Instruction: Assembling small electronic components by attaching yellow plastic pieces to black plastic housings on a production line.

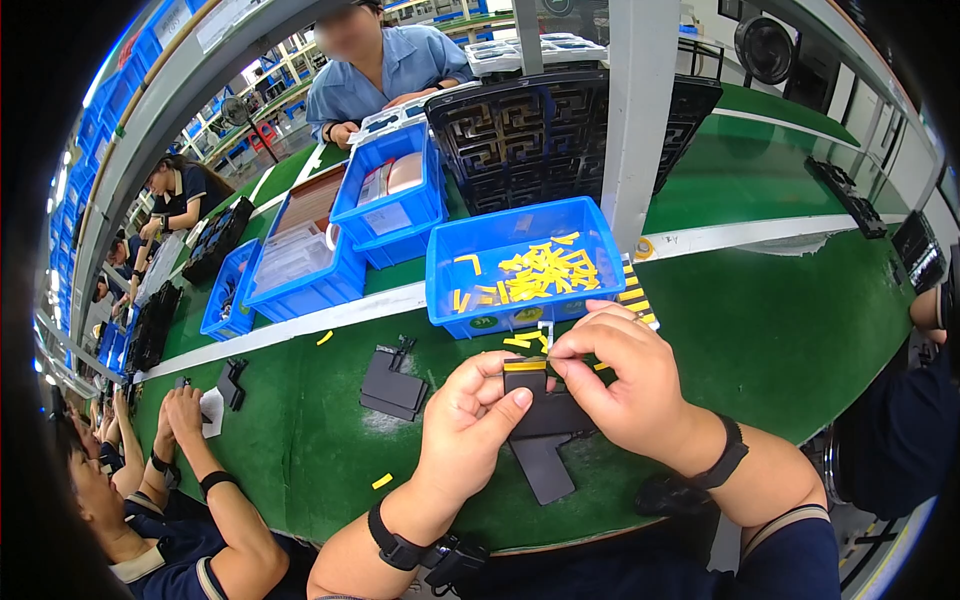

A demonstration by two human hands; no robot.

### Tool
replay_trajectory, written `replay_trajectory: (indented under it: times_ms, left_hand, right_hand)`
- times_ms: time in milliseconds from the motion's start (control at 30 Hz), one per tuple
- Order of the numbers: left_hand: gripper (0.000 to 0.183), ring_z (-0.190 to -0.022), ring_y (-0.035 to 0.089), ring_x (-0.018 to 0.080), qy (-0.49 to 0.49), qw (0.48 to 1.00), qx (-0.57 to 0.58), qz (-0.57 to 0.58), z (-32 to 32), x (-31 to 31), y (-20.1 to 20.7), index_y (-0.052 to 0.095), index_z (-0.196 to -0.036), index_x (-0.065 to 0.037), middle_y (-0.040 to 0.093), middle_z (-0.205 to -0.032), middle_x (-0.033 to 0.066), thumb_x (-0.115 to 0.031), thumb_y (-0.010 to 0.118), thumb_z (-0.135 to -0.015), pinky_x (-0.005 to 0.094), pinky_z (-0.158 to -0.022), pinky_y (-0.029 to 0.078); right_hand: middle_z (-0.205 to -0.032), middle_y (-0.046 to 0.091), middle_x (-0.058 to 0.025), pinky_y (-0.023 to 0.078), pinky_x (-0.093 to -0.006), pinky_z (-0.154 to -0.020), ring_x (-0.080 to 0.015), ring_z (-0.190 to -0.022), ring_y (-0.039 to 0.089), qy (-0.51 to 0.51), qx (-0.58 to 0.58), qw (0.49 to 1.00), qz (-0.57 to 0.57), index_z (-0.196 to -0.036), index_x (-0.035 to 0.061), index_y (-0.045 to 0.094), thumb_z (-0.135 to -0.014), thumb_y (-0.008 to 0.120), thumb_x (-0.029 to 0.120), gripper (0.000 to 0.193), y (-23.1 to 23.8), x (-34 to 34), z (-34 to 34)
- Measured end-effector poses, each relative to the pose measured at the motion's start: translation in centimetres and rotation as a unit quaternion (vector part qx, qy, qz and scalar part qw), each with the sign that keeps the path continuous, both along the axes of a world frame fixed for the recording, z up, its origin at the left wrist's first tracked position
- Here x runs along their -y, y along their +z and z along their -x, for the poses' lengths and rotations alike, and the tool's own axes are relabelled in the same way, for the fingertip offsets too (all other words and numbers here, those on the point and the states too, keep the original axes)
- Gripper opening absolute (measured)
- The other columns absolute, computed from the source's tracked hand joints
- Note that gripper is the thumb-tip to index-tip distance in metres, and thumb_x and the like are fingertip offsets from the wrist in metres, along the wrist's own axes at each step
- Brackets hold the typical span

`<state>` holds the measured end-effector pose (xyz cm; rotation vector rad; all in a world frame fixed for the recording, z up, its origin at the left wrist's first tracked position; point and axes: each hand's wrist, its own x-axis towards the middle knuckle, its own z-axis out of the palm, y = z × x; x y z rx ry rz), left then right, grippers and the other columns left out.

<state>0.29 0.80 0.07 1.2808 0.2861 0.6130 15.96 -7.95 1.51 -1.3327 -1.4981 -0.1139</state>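
Observation:
My left hand (468, 420) grips a small black plastic part (526, 382) between thumb and fingers. Across the top of that part runs a yellow strip (524, 366). At the strip's right end, my right hand (628, 368) is closed in a pinch; whatever lies between its fingertips is too small to make out. Directly below my hands, a black L-shaped part (546, 472) rests on the green table. To the left lies another black part (393, 386) with a thin arm at its top.
Just beyond my hands stands a blue bin (440, 262) of loose yellow strips (548, 272). More blue bins (390, 190) and a black tray (525, 135) stand farther back. A grey post (640, 110) rises behind the bin. Co-workers sit at left and across.

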Motion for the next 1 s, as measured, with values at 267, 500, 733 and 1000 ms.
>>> replay_trajectory:
  times_ms: [267, 500, 733, 1000]
  left_hand:
    - [0.029, -0.093, 0.061, 0.0112, 0.078, 0.991, -0.058, -0.091, -0.1, 0.9, -0.4, 0.05, -0.115, 0.002, 0.066, -0.103, 0.0116, 0.001, 0.057, -0.087, 0.024, -0.079, 0.049]
    - [0.028, -0.091, 0.06, 0.0116, 0.106, 0.976, -0.107, -0.156, -0.1, 1.1, 0.0, 0.048, -0.114, 0.004, 0.065, -0.1, 0.011, 0.003, 0.056, -0.087, 0.0238, -0.079, 0.048]
    - [0.028, -0.086, 0.063, 0.0103, 0.123, 0.98, -0.075, -0.136, -0.1, 0.0, -0.6, 0.051, -0.113, 0.002, 0.068, -0.096, 0.0114, -0.001, 0.059, -0.086, 0.0245, -0.073, 0.052]
    - [0.029, -0.09, 0.061, 0.0114, 0.109, 0.976, -0.111, -0.152, -0.1, 0.7, 0.1, 0.048, -0.115, 0.003, 0.065, -0.101, 0.0109, 0.003, 0.056, -0.087, 0.0236, -0.077, 0.049]
  right_hand:
    - [-0.073, 0.059, -0.0076, 0.044, -0.0367, -0.073, -0.0257, -0.071, 0.056, -0.033, 0.009, 0.999, 0.002, -0.08, 0.0038, 0.061, -0.07, 0.068, 0.005, 0.012, -0.7, -0.2, 0.4]
    - [-0.072, 0.055, -0.007, 0.044, -0.0393, -0.074, -0.0255, -0.071, 0.055, -0.051, 0.143, 0.987, -0.046, -0.078, 0.0048, 0.06, -0.067, 0.07, 0.004, 0.015, -0.7, -0.4, 0.5]
    - [-0.071, 0.055, -0.0069, 0.044, -0.0376, -0.07, -0.0248, -0.069, 0.055, -0.084, 0.151, 0.98, -0.102, -0.075, 0.0041, 0.059, -0.065, 0.069, 0.002, 0.014, 0.2, -1.0, -0.8]
    - [-0.074, 0.056, -0.0067, 0.044, -0.0373, -0.07, -0.0246, -0.07, 0.055, -0.041, 0.126, 0.99, -0.059, -0.079, 0.0039, 0.061, -0.066, 0.07, 0.003, 0.016, -1.0, -1.2, 0.1]
